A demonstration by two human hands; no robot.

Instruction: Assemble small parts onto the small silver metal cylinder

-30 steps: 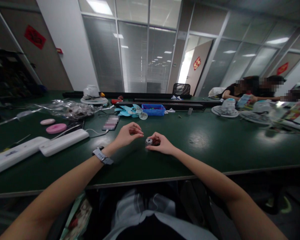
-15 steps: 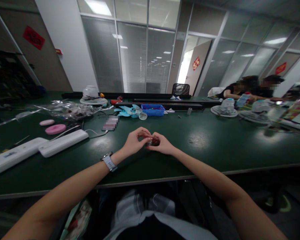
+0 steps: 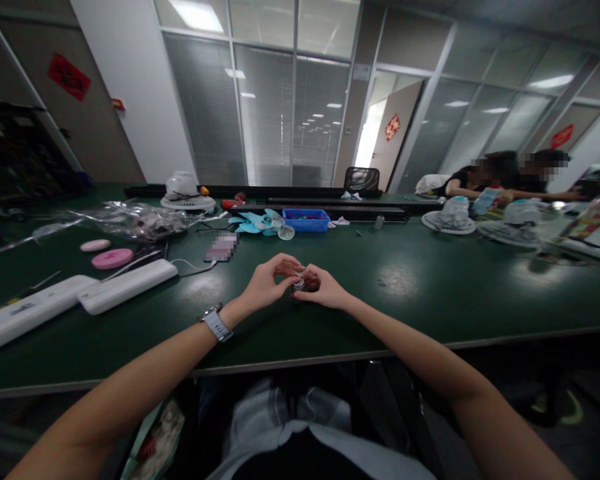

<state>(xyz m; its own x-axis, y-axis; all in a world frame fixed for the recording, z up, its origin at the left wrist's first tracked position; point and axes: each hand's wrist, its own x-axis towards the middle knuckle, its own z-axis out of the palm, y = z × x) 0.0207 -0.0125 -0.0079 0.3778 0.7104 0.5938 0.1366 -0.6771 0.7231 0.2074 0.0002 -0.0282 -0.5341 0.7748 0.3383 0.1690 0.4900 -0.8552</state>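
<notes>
My left hand [image 3: 274,278] and my right hand [image 3: 324,287] meet over the middle of the green table [image 3: 260,340]. Between their fingertips is a small round silvery piece [image 3: 299,285], mostly covered by the fingers; its kind is too small to make out. Both hands have their thumbs and fingers curled in on it from either side. A watch with a pale strap [image 3: 217,325] is on my left wrist.
A blue tray [image 3: 305,221] stands ahead, beside light-blue fan blades [image 3: 255,222]. To the left lie a phone [image 3: 222,247], a white power strip [image 3: 127,285] and a pink disc [image 3: 113,259]. Fan bases [image 3: 453,217] and two people are at the right.
Both hands stay in nearly the same place. The fingers have shifted slightly, and a little more of the small silvery piece shows between them.
</notes>
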